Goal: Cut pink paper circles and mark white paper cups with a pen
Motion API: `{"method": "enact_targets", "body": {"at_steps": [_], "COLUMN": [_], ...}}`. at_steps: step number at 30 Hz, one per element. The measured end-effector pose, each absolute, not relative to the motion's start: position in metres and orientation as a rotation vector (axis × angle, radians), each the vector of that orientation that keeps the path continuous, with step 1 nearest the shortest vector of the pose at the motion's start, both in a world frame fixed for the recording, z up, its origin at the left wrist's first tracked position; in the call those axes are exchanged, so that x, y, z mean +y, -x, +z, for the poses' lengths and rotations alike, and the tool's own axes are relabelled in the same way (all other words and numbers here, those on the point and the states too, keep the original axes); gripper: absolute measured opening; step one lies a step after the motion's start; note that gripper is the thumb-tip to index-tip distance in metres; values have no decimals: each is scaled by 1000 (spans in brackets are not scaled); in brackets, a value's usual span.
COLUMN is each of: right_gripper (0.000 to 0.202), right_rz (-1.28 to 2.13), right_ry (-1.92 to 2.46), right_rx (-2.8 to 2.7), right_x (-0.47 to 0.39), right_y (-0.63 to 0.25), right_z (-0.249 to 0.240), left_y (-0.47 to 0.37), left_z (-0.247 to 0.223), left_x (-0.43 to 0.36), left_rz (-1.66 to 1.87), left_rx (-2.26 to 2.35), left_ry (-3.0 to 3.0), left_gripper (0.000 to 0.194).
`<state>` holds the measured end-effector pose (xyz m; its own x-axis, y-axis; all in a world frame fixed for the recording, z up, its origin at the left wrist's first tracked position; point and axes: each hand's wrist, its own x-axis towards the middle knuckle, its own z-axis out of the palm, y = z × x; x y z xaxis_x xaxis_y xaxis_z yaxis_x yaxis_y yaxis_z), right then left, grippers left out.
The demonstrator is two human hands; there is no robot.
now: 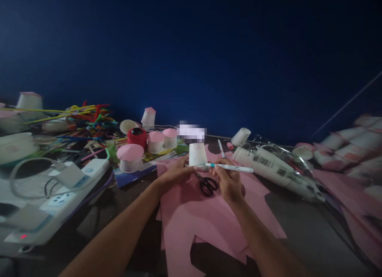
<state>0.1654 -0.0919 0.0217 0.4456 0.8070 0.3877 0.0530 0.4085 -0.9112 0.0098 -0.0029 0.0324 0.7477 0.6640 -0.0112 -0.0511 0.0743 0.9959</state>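
A white paper cup (197,154) stands upside down in the middle of the head view, a small red printed box near its top. My left hand (178,174) grips it low on its left side, thumb along the lower edge. My right hand (228,179) is closed around a white acrylic marker (237,168), whose teal tip end points left at the cup's lower right; I cannot tell if it touches. Black-handled scissors (208,185) lie just below, on cut pink paper (191,217).
Several small cups with pink paper tops (130,153) stand at left, by a red round object (137,138) and pipe cleaners (92,118). A power strip (59,201) lies nearer. At right are a sleeve of stacked paper cups (268,165) and a loose cup (241,137).
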Motion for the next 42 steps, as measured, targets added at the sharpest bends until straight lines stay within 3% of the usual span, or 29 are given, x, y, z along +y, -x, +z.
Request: {"method": "enact_targets", "body": {"at_steps": [22, 30, 42], "right_gripper": [4, 2, 4], "right_rz": [650, 624, 623], "right_ry": [959, 1005, 1004], "right_rx": [-858, -890, -917], "right_x": [-88, -86, -88], "right_y": [-171, -171, -172], "right_z": [22, 18, 19], "left_y": [-9, -10, -10], "left_z": [29, 31, 31], "left_x": [-1, -1, 0], "left_rz": [551, 567, 551], "left_rx": [511, 513, 515], "left_ry": [-1381, -1377, -1386], "left_gripper": [58, 48, 57]}}
